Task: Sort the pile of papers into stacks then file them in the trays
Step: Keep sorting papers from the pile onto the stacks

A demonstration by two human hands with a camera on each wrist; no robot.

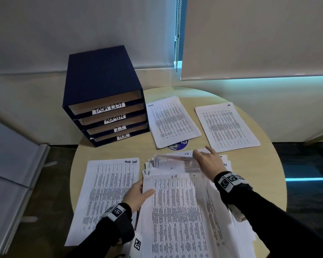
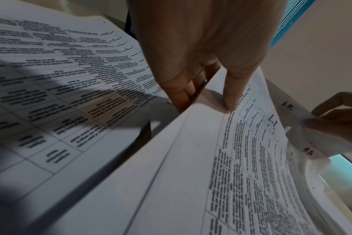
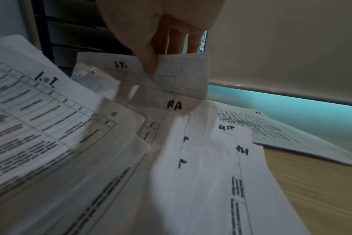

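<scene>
A loose pile of printed papers (image 1: 177, 211) lies at the front of the round table; its top sheet is marked I.T. My left hand (image 1: 138, 194) grips the left edge of the top sheets (image 2: 211, 159), thumb on top, fingers under. My right hand (image 1: 207, 161) pinches the far edge of a sheet marked I.T. (image 3: 171, 71) and lifts it off the pile's far end. Three sorted stacks lie around: Task List (image 1: 108, 194) at left, one stack (image 1: 172, 121) at the back, another (image 1: 226, 127) at back right. The blue tray unit (image 1: 103, 94) stands at back left.
The trays carry labels TASK LIST, ADMIN, I.T. and H.R., top to bottom. A round blue sticker (image 1: 179, 145) peeks from under the back stack. Bare tabletop (image 1: 119, 149) shows between the trays and the pile. Window blinds hang behind the table.
</scene>
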